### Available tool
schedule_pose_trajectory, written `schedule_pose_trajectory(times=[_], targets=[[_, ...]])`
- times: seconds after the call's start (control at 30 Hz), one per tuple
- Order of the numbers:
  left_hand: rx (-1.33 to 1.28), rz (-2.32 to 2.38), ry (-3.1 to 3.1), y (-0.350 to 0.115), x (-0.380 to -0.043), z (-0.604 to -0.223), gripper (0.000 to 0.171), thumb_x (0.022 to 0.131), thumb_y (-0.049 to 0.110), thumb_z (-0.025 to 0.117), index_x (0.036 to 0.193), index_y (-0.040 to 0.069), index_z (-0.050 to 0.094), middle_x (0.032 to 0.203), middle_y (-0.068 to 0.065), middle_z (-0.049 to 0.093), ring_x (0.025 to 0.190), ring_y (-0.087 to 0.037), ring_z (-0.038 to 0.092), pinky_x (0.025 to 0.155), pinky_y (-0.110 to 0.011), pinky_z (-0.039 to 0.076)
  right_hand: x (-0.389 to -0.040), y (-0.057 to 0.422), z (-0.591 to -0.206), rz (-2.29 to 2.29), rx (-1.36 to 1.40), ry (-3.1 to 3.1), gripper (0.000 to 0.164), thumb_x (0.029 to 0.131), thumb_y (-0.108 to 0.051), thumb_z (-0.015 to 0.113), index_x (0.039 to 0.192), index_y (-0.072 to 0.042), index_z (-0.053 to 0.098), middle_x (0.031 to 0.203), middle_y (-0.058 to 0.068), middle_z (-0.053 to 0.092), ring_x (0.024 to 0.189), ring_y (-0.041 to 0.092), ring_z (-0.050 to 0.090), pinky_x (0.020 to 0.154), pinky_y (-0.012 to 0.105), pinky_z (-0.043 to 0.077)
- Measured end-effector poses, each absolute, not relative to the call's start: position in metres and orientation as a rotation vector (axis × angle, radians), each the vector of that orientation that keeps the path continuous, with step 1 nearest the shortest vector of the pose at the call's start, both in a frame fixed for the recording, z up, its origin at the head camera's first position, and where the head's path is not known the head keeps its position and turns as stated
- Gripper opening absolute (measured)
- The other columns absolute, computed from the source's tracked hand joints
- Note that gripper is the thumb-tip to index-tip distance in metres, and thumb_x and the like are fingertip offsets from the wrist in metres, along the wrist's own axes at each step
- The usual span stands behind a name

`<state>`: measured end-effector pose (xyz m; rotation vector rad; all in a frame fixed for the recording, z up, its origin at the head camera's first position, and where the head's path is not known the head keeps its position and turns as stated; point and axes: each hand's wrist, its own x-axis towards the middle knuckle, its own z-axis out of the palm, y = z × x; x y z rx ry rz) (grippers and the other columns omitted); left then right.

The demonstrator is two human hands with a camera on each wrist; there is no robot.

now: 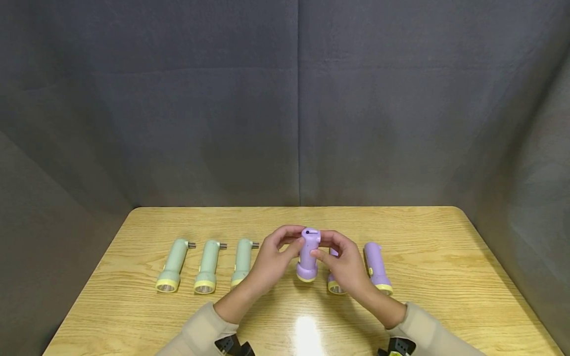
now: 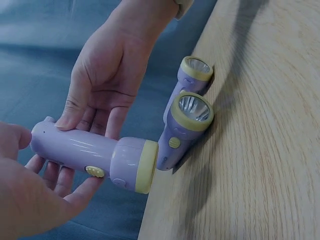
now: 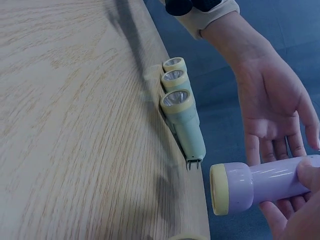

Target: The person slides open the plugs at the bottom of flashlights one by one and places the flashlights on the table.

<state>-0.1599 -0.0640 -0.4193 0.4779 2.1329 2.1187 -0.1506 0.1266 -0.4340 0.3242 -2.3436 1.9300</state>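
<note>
A purple flashlight with a yellow rim is held above the table, its lens end toward the near edge. My left hand grips it from the left, thumb by the tail end. My right hand pinches it from the right, thumb on the body and fingers behind. A dark slot shows at the tail. In the left wrist view, its yellow switch is on the side by the left fingers. Two other purple flashlights lie on the right, one partly hidden by my right hand, the outer flashlight in plainer sight.
On the left, three green flashlights lie in a row: an outer one, a middle one and an inner one. Metal plug prongs stick out from their tails. Dark curtains surround the wooden table.
</note>
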Motion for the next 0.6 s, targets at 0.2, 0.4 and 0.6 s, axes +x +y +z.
schedule_pose_trajectory(times=[0.2, 0.4, 0.6], targets=[[0.436, 2.153, 2.096, -0.0638, -0.1579, -0.4166, 0.025, 0.102, 0.011, 0.062, 0.125, 0.000, 0.065, 0.120, -0.015, 0.065, 0.109, -0.022, 0.062, 0.091, -0.038, 0.058, -0.1498, 0.1284, -0.4352, 1.942, 0.388, -2.327, 0.029, 0.089, -0.002, 0.077, 0.116, 0.001, 0.068, 0.111, 0.015, 0.071, 0.101, 0.014, 0.067, 0.074, 0.021, 0.053], [0.381, 2.174, 2.056, -0.0626, -0.1574, -0.4141, 0.023, 0.101, 0.011, 0.063, 0.119, -0.002, 0.066, 0.120, -0.016, 0.065, 0.110, -0.024, 0.063, 0.091, -0.040, 0.058, -0.1490, 0.1296, -0.4367, 1.971, 0.462, -2.292, 0.029, 0.088, 0.001, 0.076, 0.115, 0.002, 0.067, 0.112, 0.017, 0.070, 0.102, 0.013, 0.067, 0.073, 0.021, 0.056], [0.324, 2.185, 2.019, -0.0609, -0.1577, -0.4113, 0.019, 0.100, 0.008, 0.061, 0.115, -0.005, 0.064, 0.116, -0.017, 0.064, 0.106, -0.023, 0.065, 0.091, -0.041, 0.059, -0.1491, 0.1304, -0.4389, 1.977, 0.523, -2.258, 0.029, 0.086, 0.004, 0.077, 0.113, 0.004, 0.067, 0.112, 0.018, 0.070, 0.102, 0.012, 0.067, 0.078, 0.024, 0.059]])
